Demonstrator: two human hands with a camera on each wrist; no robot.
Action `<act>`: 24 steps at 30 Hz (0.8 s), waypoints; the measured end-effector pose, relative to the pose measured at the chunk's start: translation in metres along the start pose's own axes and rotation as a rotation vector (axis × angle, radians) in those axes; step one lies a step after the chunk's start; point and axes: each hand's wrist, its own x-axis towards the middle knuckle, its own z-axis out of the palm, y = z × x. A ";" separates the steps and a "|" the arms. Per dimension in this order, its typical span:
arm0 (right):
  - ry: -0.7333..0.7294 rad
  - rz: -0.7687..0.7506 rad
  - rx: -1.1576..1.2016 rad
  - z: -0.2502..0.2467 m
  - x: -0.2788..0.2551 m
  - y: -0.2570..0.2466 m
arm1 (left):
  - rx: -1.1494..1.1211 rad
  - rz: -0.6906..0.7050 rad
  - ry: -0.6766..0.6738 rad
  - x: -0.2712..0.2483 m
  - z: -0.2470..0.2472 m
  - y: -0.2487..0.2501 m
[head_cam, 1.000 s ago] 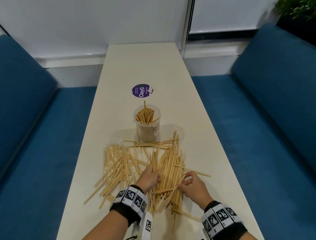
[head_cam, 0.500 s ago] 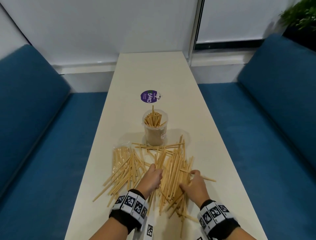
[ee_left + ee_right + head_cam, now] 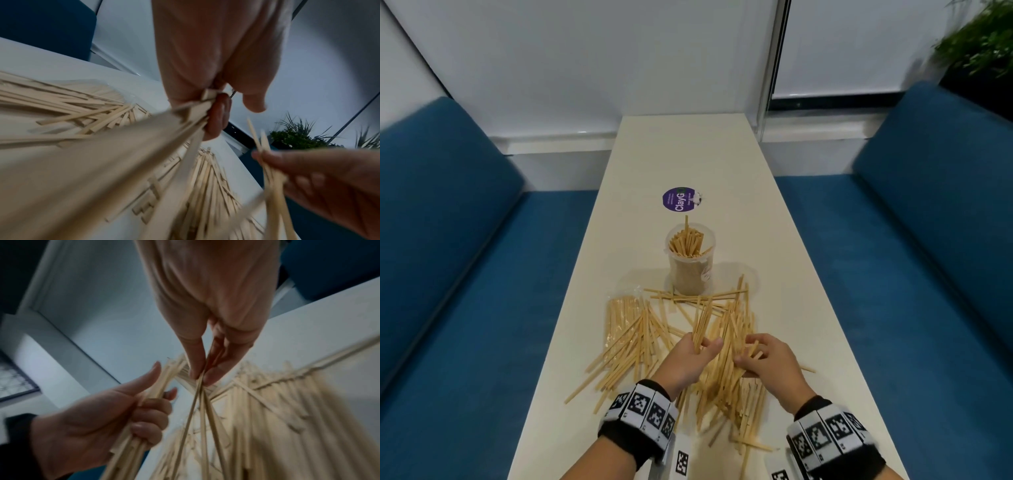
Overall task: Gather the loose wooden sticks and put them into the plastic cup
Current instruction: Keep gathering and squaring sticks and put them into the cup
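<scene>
A clear plastic cup (image 3: 690, 270) stands mid-table, upright, with several wooden sticks in it. In front of it many loose sticks (image 3: 736, 387) lie scattered on the cream table (image 3: 681, 154), with another spread of sticks (image 3: 630, 335) to the left. My left hand (image 3: 698, 349) grips a bundle of sticks (image 3: 702, 318) raised off the pile, and the bundle (image 3: 144, 146) fills the left wrist view. My right hand (image 3: 755, 353), just right of it, pinches a few thin sticks (image 3: 197, 399) between thumb and fingertips (image 3: 211, 376). The left hand (image 3: 123, 412) shows its fist around the bundle.
A round purple sticker (image 3: 681, 200) lies on the table beyond the cup. Blue benches (image 3: 465, 274) run along both long sides. A clear plastic wrapper (image 3: 619, 301) lies under the left sticks. A plant (image 3: 983, 44) stands at the back right.
My left hand has closed on a bundle and raised it off the pile. My right hand has moved in toward it, pinching a few sticks. The head camera has tilted up.
</scene>
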 end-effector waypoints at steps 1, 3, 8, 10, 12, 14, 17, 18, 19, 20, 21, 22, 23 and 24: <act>-0.013 -0.037 0.006 0.002 -0.003 -0.007 | 0.034 0.003 -0.026 0.000 0.001 0.000; -0.043 -0.104 -0.002 0.006 -0.008 -0.022 | 0.091 0.052 -0.125 0.000 0.003 -0.003; -0.105 -0.245 -0.031 0.008 -0.013 -0.047 | 0.070 0.179 -0.262 -0.007 0.005 0.000; -0.076 -0.308 -0.072 0.010 -0.016 -0.053 | 0.011 0.208 -0.236 -0.010 0.006 0.004; -0.039 -0.379 -0.129 0.012 -0.018 -0.055 | -0.025 0.212 -0.221 -0.013 0.006 0.008; 0.000 -0.445 -0.184 0.012 -0.019 -0.054 | -0.065 0.195 -0.191 -0.015 0.003 0.007; 0.086 -0.457 -0.154 0.012 -0.022 -0.045 | -0.223 0.128 -0.095 -0.016 -0.002 0.007; 0.112 -0.412 -0.117 0.012 -0.025 -0.041 | -0.278 0.138 -0.052 -0.016 -0.004 0.007; 0.120 -0.327 -0.086 0.014 -0.027 -0.036 | -0.315 0.164 -0.007 -0.015 -0.005 0.009; 0.092 -0.196 -0.066 0.016 -0.028 -0.031 | -0.330 0.196 0.038 -0.014 -0.006 0.011; 0.025 -0.026 -0.054 0.019 -0.025 -0.025 | -0.328 0.238 0.078 -0.015 -0.006 0.015; -0.065 0.151 -0.026 0.021 -0.021 -0.020 | -0.329 0.276 0.114 -0.015 -0.006 0.020; -0.151 0.309 0.030 0.022 -0.016 -0.017 | -0.337 0.306 0.136 -0.017 -0.006 0.025; -0.219 0.432 0.105 0.023 -0.011 -0.015 | -0.348 0.324 0.147 -0.018 -0.006 0.031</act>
